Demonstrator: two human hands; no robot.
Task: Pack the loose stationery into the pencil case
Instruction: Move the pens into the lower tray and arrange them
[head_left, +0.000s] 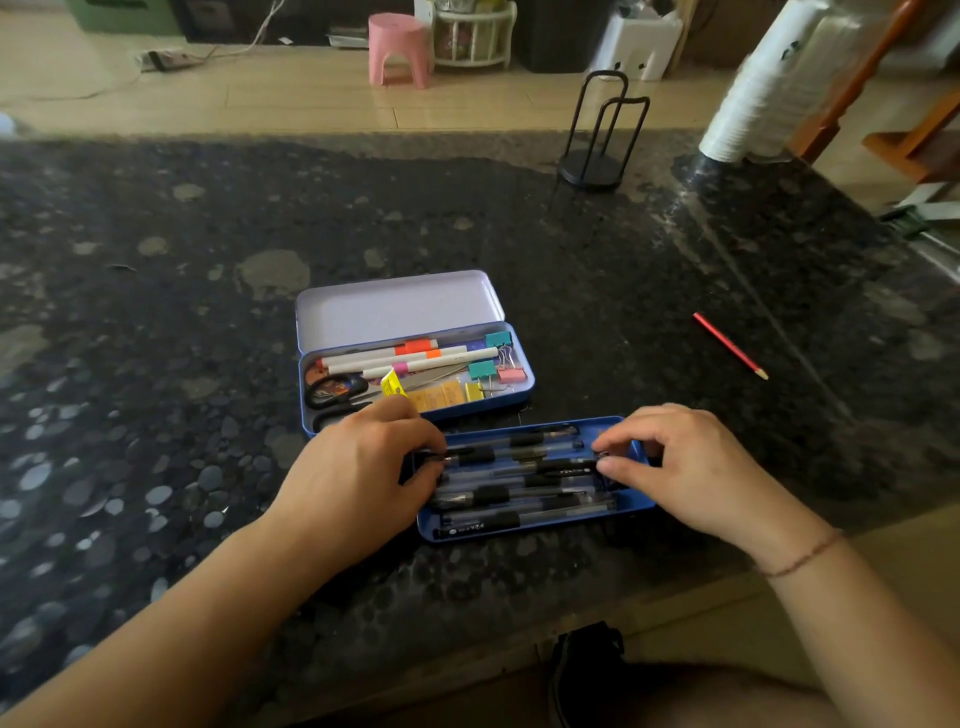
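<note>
- Pens (519, 480) lie side by side in the blue inner tray (631, 506), which sits on the dark stone counter (156, 364) just at 6 o'clock of the open pencil case (415, 364).
- Left hand (358, 467) curls over the tray's left end, fingertips on the pen ends; right hand (691, 467) pinches the right end of one black pen with thumb and forefinger. Both seem to be holding the same pen, though the left fingers hide their contact.
- Step in hand, as I judge it: settling a pen into the tray's row.
- Long axis of the pens and tray runs roughly 9 to 3 o'clock, right end tilted slightly toward 2; which end is the tip I cannot tell.
- Case bottom already holds markers, scissors (332, 389) and binder clips (498, 358); its lid stands open at 12 o'clock.
- Next move likely calls for fetching the red pencil (730, 345), lying loose well apart at 2 o'clock, point toward 4, then seating the tray in the case.
</note>
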